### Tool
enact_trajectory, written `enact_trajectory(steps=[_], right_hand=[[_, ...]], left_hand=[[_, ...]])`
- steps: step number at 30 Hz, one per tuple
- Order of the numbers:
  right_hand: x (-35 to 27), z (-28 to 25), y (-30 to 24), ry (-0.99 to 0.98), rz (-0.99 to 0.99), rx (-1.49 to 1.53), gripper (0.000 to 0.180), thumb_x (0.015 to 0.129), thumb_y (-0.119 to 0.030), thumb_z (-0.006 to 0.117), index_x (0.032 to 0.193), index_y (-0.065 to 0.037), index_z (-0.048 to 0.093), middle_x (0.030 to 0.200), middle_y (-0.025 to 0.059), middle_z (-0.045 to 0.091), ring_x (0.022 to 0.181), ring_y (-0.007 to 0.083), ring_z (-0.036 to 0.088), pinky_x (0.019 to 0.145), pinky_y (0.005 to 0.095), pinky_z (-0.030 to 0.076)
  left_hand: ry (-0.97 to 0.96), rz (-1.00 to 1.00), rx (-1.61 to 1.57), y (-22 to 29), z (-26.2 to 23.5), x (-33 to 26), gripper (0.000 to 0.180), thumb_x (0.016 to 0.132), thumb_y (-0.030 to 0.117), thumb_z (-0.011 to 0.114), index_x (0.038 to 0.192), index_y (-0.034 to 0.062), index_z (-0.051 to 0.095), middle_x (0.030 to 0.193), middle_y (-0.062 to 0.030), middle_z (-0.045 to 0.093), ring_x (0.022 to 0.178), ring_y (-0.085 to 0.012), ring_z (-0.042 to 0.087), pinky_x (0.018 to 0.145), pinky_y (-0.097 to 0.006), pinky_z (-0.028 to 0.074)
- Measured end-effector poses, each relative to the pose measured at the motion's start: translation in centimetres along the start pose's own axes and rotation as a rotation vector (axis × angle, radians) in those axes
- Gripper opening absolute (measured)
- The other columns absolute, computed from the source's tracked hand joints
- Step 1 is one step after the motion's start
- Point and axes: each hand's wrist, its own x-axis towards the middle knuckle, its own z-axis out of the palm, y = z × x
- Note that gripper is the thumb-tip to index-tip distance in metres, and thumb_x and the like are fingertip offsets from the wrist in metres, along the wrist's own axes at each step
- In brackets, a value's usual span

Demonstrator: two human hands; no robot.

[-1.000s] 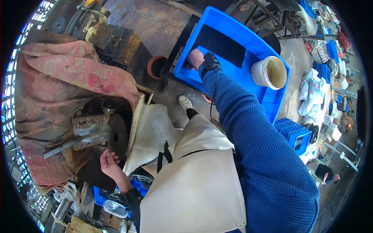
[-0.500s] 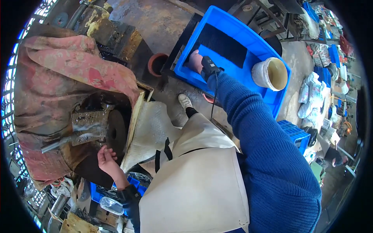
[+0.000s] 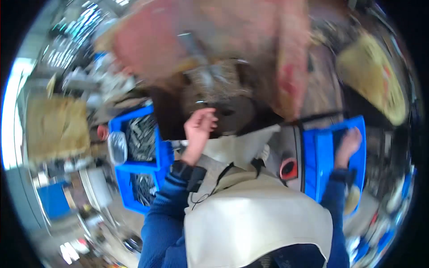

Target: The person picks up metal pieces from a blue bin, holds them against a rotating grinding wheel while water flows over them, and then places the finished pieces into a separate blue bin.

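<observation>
My left hand (image 3: 199, 129) is raised in front of a wet machine with a dark round wheel (image 3: 230, 114) and a metal block (image 3: 214, 80). Its fingers are loosely curled with small gaps between them, and no object shows in them. Stained pinkish cloth (image 3: 250, 31) drapes over the machine. To the right, my right hand (image 3: 348, 145) is over the far part of a blue plastic tub (image 3: 315, 154), next to something dark inside. Motion smears its fingers, so what it holds, if anything, cannot be made out. A light apron (image 3: 254, 214) covers my front.
Two blue crates (image 3: 163, 154) with many grey metal strips (image 3: 142, 138) stand at the left, a clear plastic box (image 3: 117, 147) on their edge. A reddish round container (image 3: 288, 169) stands beside the tub. Far right is a yellowish rounded panel (image 3: 373, 78).
The view has swung toward the machine, which now lies straight ahead, with the tub at the right. My left hand stays by the wheel; my right hand is still over the tub.
</observation>
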Motion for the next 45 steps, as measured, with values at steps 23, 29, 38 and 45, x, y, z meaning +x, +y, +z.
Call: enact_trajectory(steps=[23,29,38,45], right_hand=[[-23.2,59.5,-22.7,-0.742,-1.148,-1.269,0.041,0.100,-0.044,0.042,0.106,-0.005,0.055,0.087,0.0247,0.066,0.077,0.0443,0.063,0.066,0.0527,0.049],[-24.1,60.0,-19.3,-0.659,-1.128,-1.289,0.036,0.101,-0.041,0.039,0.095,-0.007,0.049,0.073,0.0227,0.065,0.070,0.0450,0.063,0.060,0.0530,0.050],[-25.4,60.8,-20.2,-0.619,-1.001,-1.387,0.033,0.102,-0.037,0.037,0.095,-0.007,0.049,0.075,0.0224,0.066,0.072,0.0431,0.065,0.064,0.0530,0.052],[-23.3,59.6,-18.2,-0.633,-1.067,-1.294,0.031,0.100,-0.034,0.038,0.107,-0.011,0.058,0.082,0.0172,0.066,0.072,0.0362,0.066,0.062,0.0499,0.051]], left_hand=[[0.278,0.352,0.003,-1.6,-20.0,-7.7,0.015,0.086,0.003,0.055,0.097,0.0019,0.065,0.074,-0.0078,0.066,0.065,-0.0147,0.064,0.060,-0.030,0.051],[0.150,0.244,-0.139,-0.9,-20.2,-4.2,0.014,0.091,0.003,0.054,0.099,0.0028,0.065,0.073,-0.0050,0.064,0.064,-0.0117,0.060,0.058,-0.028,0.050],[-0.061,0.294,-0.140,-0.8,-18.0,-1.3,0.014,0.092,0.003,0.056,0.103,0.0025,0.064,0.079,-0.0055,0.063,0.067,-0.0129,0.060,0.063,-0.026,0.051],[-0.117,0.195,-0.095,-1.6,-15.4,-0.9,0.025,0.085,-0.008,0.053,0.105,0.0027,0.065,0.087,-0.0055,0.067,0.078,-0.0116,0.062,0.068,-0.026,0.052]])
